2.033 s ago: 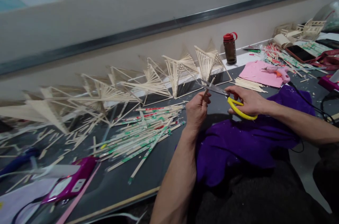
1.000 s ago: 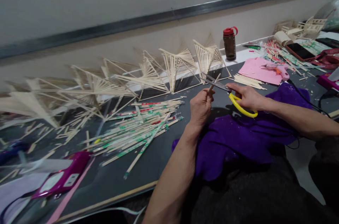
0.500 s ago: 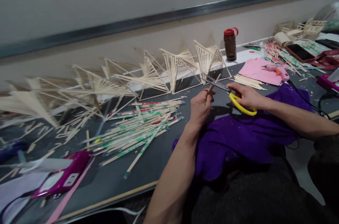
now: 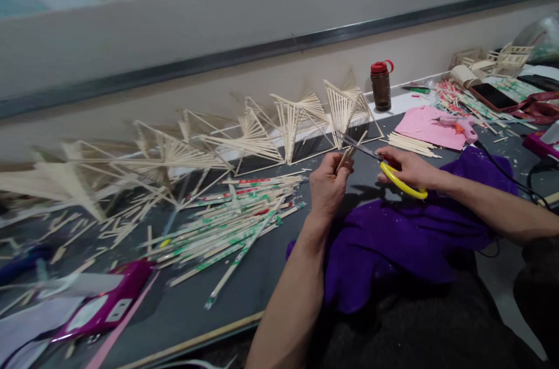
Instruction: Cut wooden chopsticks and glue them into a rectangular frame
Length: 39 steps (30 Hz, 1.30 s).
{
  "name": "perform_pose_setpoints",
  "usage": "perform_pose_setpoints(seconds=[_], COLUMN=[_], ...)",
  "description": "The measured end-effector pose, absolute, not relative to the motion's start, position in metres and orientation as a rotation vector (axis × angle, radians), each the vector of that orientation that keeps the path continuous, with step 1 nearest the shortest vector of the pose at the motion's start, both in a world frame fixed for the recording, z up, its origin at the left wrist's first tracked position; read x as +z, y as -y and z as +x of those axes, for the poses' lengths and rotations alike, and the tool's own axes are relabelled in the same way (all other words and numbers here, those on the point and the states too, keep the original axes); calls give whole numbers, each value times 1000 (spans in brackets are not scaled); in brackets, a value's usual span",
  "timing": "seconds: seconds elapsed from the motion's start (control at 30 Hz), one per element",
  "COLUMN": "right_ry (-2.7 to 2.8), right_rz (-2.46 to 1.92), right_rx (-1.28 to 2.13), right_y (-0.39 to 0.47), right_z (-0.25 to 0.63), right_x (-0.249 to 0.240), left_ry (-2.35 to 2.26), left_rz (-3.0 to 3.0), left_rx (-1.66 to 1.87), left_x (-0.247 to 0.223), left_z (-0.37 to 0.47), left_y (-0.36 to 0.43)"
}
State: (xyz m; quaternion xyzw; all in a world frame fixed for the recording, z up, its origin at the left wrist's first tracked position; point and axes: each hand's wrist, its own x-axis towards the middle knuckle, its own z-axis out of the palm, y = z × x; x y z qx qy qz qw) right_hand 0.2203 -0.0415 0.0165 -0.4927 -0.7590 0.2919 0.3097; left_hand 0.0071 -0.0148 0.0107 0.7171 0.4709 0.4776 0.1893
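Note:
My left hand (image 4: 328, 184) is closed around thin wooden sticks (image 4: 347, 158), their ends poking up past the thumb. In my right hand (image 4: 406, 169) are scissors with a yellow handle (image 4: 404, 184). The scissors' metal blades (image 4: 360, 146) point left and lie across the upper end of the sticks; whether they touch the wood I cannot tell. Under both hands a purple cloth (image 4: 393, 247) is spread over the front edge and my lap. Just behind the blades stands a lattice model of sticks (image 4: 347, 104).
More stick lattices (image 4: 248, 136) line the wall. Wrapped chopsticks (image 4: 236, 226) are heaped to the left, near a magenta device (image 4: 111, 299). On the right are loose sticks (image 4: 413, 145), pink sheet (image 4: 419, 124), glue gun (image 4: 458, 124) with cord, and a red-capped bottle (image 4: 381, 87).
The view has tilted up a little, so the whole table sits lower in the picture. Both hands keep their holds, and the scissor blades look closer together than before.

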Motion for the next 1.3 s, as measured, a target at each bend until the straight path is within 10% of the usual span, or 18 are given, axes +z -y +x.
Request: perform_pose_setpoints(seconds=[1.3], right_ry=[2027], right_rz=[-1324], right_rx=[870], right_y=[41], right_z=[220], right_x=[13], left_ry=[-1435], left_rz=[2236], left_rx=[1537], left_x=[8], left_z=[5], left_y=[15])
